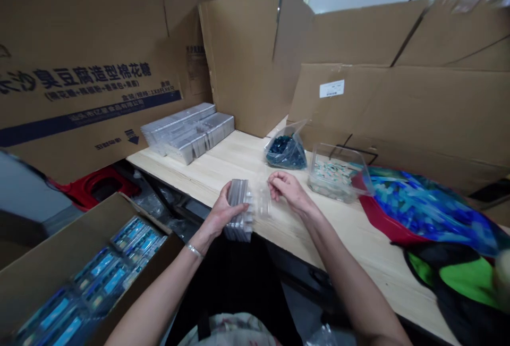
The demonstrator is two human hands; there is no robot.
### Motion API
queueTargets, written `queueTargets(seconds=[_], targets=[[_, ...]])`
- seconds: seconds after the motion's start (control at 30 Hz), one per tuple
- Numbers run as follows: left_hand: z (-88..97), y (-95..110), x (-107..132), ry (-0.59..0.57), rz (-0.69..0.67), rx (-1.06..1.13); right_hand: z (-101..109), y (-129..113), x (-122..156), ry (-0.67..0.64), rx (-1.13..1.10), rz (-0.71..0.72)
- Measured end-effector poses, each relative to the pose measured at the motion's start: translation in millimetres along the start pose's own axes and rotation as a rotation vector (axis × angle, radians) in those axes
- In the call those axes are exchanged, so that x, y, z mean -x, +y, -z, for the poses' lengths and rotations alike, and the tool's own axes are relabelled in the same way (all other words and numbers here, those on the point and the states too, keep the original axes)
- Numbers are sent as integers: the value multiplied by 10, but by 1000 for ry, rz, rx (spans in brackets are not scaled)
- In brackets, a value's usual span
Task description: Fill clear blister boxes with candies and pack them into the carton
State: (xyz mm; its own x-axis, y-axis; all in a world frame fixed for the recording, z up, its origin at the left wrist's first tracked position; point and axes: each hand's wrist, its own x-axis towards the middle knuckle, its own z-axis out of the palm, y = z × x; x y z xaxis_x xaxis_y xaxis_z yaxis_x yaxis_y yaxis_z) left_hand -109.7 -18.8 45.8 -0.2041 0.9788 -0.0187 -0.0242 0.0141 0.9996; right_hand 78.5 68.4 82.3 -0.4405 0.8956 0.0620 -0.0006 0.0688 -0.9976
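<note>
My left hand (223, 210) grips a stack of clear plastic cases (239, 210) at the table's front edge, its thumb lying across them. To the right of that stack, my right hand (287, 191) has its fingers pinched together. Against its fingertips is a thin, see-through plastic piece (262, 201), blurred, so its exact shape does not show. Behind my right hand stands a clear bag of dark blue pieces (286, 152). A clear plastic tub (338, 189) holding small pale pieces sits just to its right.
More clear cases (191, 133) stand stacked at the table's back left. A red tray (378, 210) of blue pieces lies on the right, beside a black and green cloth item (458, 282). Cardboard (255, 64) walls the back. An open carton (159, 218) of blue packs is lower left.
</note>
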Motion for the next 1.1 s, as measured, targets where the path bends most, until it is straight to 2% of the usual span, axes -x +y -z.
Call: queueTargets(seconds=[0.1, 0.17, 0.23, 0.3, 0.43, 0.57, 0.67, 0.77, 0.8, 0.9, 1.0, 1.1], targets=[[20, -16, 35, 28, -12, 6, 13, -234, -428, -73, 450, 157], [15, -19, 64, 35, -26, -2, -117, -300, -808, -139, 854, 253], [8, -21, 86, 41, -32, -4, -336, -280, -1189, -224, 1177, 272], [14, -25, 92, 48, -31, 9, -588, -196, -1507, -284, 1273, 244], [89, -21, 54, 75, -12, 30, -1005, 34, -1890, -316, 1229, 229], [205, 30, -15, 97, 17, 14, -1189, 198, -2061, -282, 1125, 234], [262, 62, -55, 117, 30, 8, -1106, 265, -2003, -221, 1015, 202], [281, 59, -79, 137, 28, -4, -847, 320, -1648, -205, 858, 113], [282, 50, -85, 145, 23, -17, -751, 333, -1470, -228, 753, 76], [271, 18, -102, 163, 3, -49, -560, 341, -903, -330, 195, -59], [245, 11, -110, 136, 1, 9, -574, 348, -532, -381, -114, -176], [215, 36, -109, 105, 14, 82, -661, 376, -449, -357, -254, -221]])
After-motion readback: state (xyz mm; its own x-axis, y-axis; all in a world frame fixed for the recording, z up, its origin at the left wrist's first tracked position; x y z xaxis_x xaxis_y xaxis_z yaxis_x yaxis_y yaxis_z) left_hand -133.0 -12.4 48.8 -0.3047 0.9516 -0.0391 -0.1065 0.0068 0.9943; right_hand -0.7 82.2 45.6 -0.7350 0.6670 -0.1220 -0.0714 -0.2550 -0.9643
